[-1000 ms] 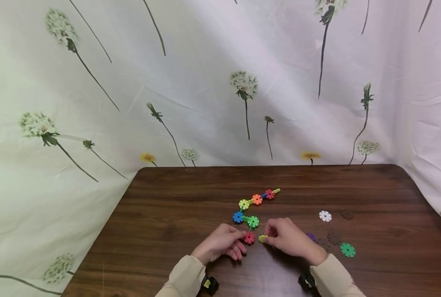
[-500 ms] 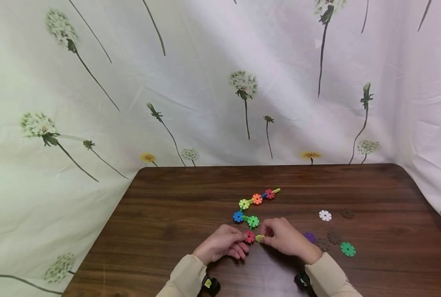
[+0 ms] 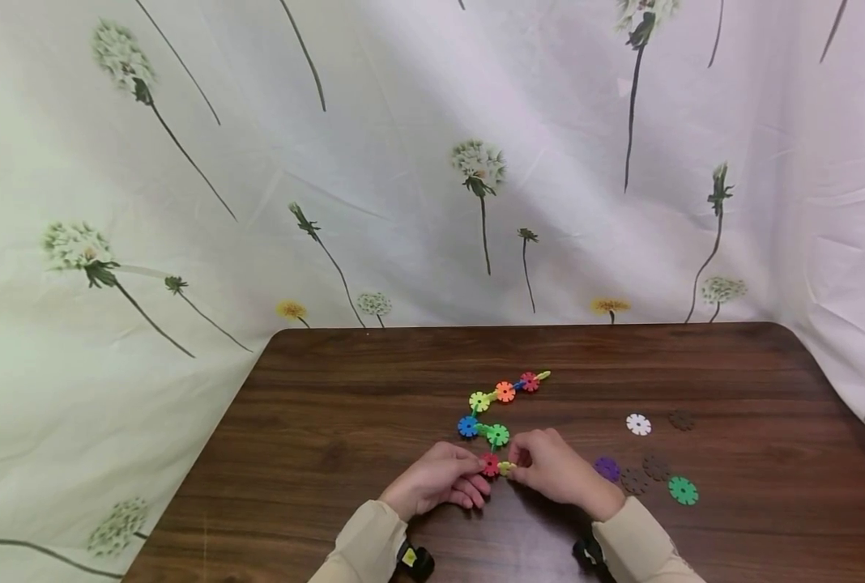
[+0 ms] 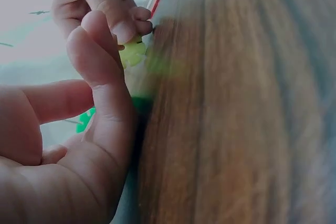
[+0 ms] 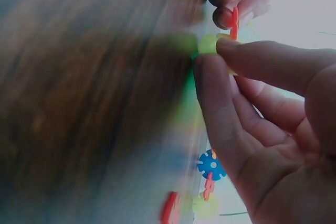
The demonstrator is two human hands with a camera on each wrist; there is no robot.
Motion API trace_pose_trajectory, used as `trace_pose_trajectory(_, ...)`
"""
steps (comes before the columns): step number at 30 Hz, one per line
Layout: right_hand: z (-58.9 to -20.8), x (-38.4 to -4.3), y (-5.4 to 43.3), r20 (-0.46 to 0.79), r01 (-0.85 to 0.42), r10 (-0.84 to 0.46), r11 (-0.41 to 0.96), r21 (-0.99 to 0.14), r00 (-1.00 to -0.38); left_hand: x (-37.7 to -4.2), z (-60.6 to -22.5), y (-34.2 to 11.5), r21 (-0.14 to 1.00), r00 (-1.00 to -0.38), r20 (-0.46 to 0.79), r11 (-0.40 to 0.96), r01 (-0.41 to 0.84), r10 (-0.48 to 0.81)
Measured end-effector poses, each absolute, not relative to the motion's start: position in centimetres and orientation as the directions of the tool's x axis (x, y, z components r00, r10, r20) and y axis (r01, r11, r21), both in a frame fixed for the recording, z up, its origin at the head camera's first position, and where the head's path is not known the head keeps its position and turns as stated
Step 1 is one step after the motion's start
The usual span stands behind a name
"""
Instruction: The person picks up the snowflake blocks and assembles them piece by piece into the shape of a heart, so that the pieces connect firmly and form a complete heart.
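Observation:
My left hand (image 3: 440, 478) pinches a red notched snowflake disc (image 3: 490, 465) at the near end of a linked chain. From its right side, my right hand (image 3: 556, 470) holds a yellow disc (image 3: 505, 468) between thumb and finger, tilted on edge and meeting the red disc's rim. Whether their slots interlock cannot be told. The chain zigzags away through a green disc (image 3: 498, 435), a blue disc (image 3: 467, 427), a yellow-green disc (image 3: 479, 402) and an orange disc (image 3: 504, 392). In the right wrist view, fingertips partly cover the yellow disc.
Right of the hands lie loose discs: white (image 3: 638, 424), purple (image 3: 607, 468), green (image 3: 683, 490) and several dark brown ones (image 3: 655, 466) that blend into the wooden table (image 3: 294, 453). A flower-printed cloth (image 3: 403, 162) hangs behind the table's far edge.
My right hand has moved left, bringing the yellow disc from a gap away up to the red disc. The purple disc is now more exposed. My left hand has barely shifted.

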State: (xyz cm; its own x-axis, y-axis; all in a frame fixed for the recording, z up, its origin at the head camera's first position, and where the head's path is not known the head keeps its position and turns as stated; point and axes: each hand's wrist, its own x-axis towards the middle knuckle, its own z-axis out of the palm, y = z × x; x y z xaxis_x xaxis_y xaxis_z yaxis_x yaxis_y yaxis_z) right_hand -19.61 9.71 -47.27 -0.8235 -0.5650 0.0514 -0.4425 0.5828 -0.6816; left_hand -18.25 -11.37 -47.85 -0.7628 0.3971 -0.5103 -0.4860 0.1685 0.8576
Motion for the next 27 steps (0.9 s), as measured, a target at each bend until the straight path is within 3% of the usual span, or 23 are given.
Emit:
trace_pose_trajectory(11,-47.0,-19.3,9.0,0.087,-0.466,-0.541,0.620,-0.631,-0.837,-18.1,-47.8,-10.4,0.871,-0.812,-0.479,0.063,-0.488,0.335)
trace_pose_trajectory(27,-46.8,-19.8,8.5,0.130,-0.520,-0.565,0.612,-0.596,-0.815,-18.7,-47.8,-10.1,0.871,-0.815,-0.467,0.020,-0.491,0.342)
